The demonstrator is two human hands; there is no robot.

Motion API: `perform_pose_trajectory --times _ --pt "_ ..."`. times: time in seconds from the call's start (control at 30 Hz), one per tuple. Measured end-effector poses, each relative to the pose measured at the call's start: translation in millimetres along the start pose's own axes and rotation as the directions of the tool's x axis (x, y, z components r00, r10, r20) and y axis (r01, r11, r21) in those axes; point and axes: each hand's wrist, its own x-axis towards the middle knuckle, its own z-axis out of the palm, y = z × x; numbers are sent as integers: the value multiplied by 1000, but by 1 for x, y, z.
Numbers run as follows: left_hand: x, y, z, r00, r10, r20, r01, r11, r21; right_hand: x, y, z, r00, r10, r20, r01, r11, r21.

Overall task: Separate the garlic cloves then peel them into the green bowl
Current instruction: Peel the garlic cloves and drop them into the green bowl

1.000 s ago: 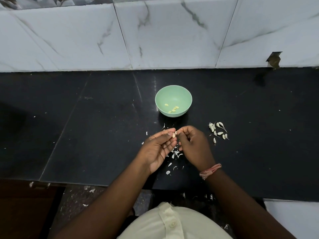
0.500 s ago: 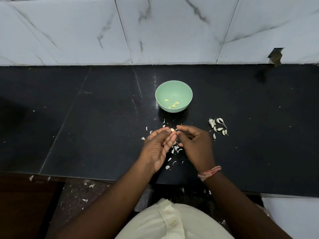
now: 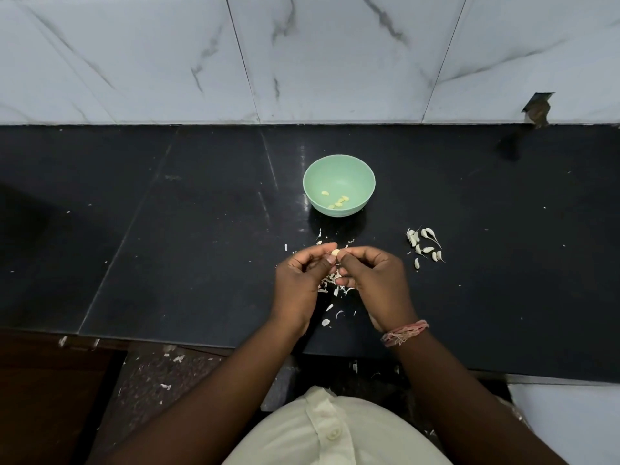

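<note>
A pale garlic clove (image 3: 336,262) is pinched between the fingertips of my left hand (image 3: 303,283) and my right hand (image 3: 374,283), just above the black counter. The green bowl (image 3: 364,176) stands a short way beyond my hands and holds several peeled yellowish cloves (image 3: 339,202). To the right of my right hand lies a small heap of unpeeled cloves (image 3: 423,245) with thin tails. Torn white skins (image 3: 335,286) are scattered under and below my hands.
The black counter (image 3: 167,246) runs the full width, backed by a white marble-tiled wall (image 3: 302,55). Its front edge lies just below my wrists, with skin scraps on the floor beneath. A dark chipped spot (image 3: 536,109) marks the wall at the right.
My hands stay together over the skins. More of the clove now shows bare between my fingertips, and the view has shifted slightly.
</note>
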Motion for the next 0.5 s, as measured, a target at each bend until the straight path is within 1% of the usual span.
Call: perform_pose_trajectory --times 0.07,0.17,0.33,0.5 --pt "-1 3 -2 997 74 7 -75 989 125 0 -1 -1 1000 5 25 -5 1000 16" --pt "-3 6 -3 994 110 24 -113 967 229 -1 -3 -2 999 -13 42 13 1000 -3" --pt "-6 14 -5 989 124 86 -145 942 301 -1 -7 -7 996 3 86 -3 1000 -3" --pt "-7 16 -6 976 168 139 -209 902 378 0 -9 -8 997 -15 70 22 994 -103"
